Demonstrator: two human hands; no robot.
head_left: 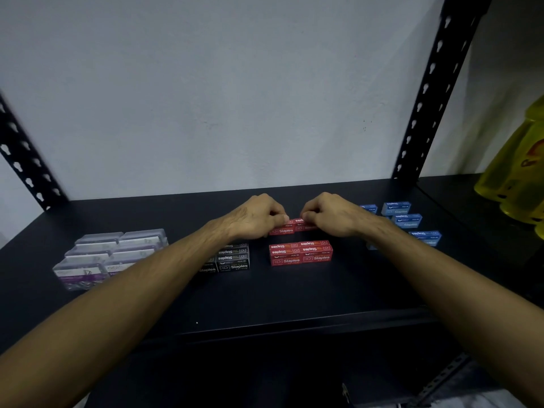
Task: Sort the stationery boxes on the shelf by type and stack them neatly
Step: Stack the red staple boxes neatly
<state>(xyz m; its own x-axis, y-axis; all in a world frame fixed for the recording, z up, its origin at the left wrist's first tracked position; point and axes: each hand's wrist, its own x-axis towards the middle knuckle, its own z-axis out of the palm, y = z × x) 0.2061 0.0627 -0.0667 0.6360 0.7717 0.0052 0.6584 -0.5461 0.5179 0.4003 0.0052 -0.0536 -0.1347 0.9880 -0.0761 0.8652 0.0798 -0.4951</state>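
Black metal shelf (pixel 294 295) held everything, grouped by colour. Far left: clear purple-labelled boxes (pixel 112 254), packed tight in rows. Next, black staple boxes (pixel 234 257), partly hidden under the left forearm. Centre front: red staple stack (pixel 300 253), squared up, two wide. Right rear: blue staple boxes (pixel 403 219), loose and scattered, not yet stacked. Just behind the red stack, a back row of red boxes (pixel 294 226) had both hands on it. Left hand (pixel 256 216) had fingers curled over the left end, thumb and fingertips pinching the top edge; right hand (pixel 332 214) did likewise at the right end. Judgement: small cardboard boxes, light but dense, stiff, crushable at the corners. Best held by the short ends, squeezed gently.
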